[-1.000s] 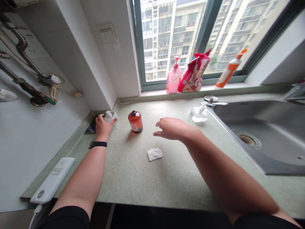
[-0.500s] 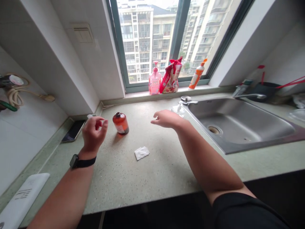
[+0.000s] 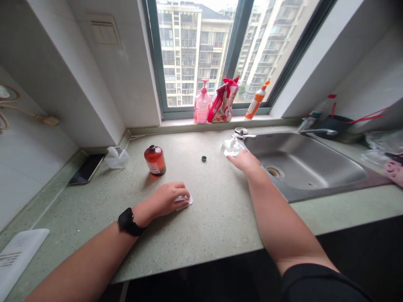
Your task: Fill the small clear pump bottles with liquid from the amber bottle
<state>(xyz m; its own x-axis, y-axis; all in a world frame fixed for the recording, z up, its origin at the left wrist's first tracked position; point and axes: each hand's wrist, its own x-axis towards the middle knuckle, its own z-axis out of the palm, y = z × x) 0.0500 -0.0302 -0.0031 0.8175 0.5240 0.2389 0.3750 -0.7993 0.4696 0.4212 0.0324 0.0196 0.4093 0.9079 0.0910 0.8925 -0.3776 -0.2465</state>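
My left hand (image 3: 170,198) rests low on the counter with its fingers curled over a folded white tissue (image 3: 190,201), most of which they cover. My right hand (image 3: 245,161) is at a small clear and white block-like container (image 3: 231,146) beside the sink, thumb and fingers closed about its near side. An amber bottle (image 3: 155,161) with a white label stands upright and uncapped, beyond my left hand. A small black cap (image 3: 204,159) lies on the counter between the bottle and the container.
A steel sink (image 3: 302,197) with a faucet is at right. A phone (image 3: 86,168) and crumpled clear plastic (image 3: 116,157) lie at left. On the windowsill stand a pink pump bottle (image 3: 202,107), a red bag (image 3: 223,102) and an orange bottle (image 3: 255,102).
My left hand has come down and right, from beside the amber bottle onto the tissue. My right hand has moved right and back to the clear container. The black cap now shows on the counter.
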